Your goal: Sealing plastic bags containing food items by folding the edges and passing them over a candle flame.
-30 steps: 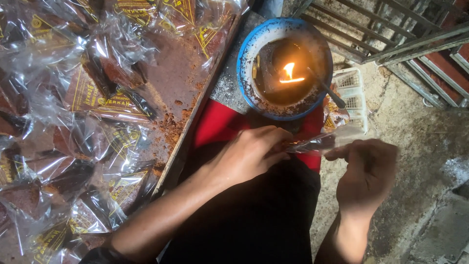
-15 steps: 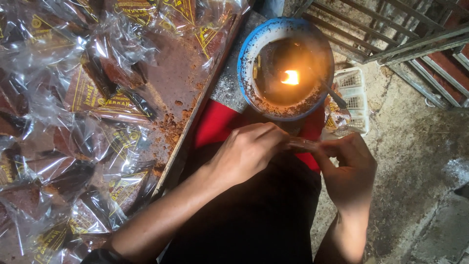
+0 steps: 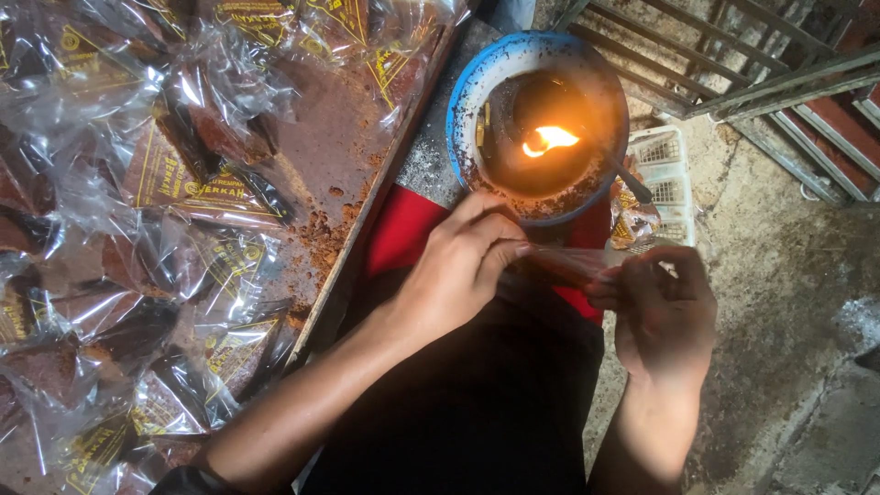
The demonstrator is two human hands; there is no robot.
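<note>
My left hand and my right hand both pinch a small clear plastic packet with brown contents, stretched between them over my lap. Just beyond it stands a round blue-rimmed bowl with a small open flame burning in its dark middle. The packet is held close below the bowl's near rim. My lap is covered by dark cloth with a red cloth under the bowl.
A wooden tray at the left is heaped with several clear packets of brown pieces with yellow labels, and crumbs lie on it. A white plastic basket sits right of the bowl. Metal bars cross the upper right over a concrete floor.
My right hand moved in from the right toward my left hand, and both now hold the packet closer to the bowl. The flame flickered and shifted.
</note>
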